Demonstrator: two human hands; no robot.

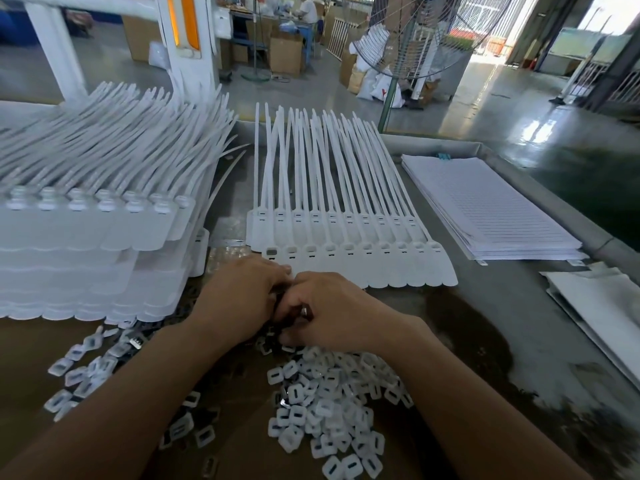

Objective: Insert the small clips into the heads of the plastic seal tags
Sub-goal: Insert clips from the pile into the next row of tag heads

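Note:
A strip of joined white seal tags (pixel 349 258) lies flat in the middle of the table, heads toward me and tails pointing away. A loose pile of small white clips (pixel 332 403) covers the brown cardboard in front of me. My left hand (pixel 239 296) and right hand (pixel 332 313) meet just below the strip's left end, fingers curled together. A small metal-looking piece shows between the fingers of my right hand. What my left hand's fingers hold is hidden.
A tall stack of tag strips (pixel 90 237) stands at the left. Lined white sheets (pixel 485 206) lie at the right, more white sheets (pixel 602 306) at the far right edge. A standing fan (pixel 415 39) is behind the table.

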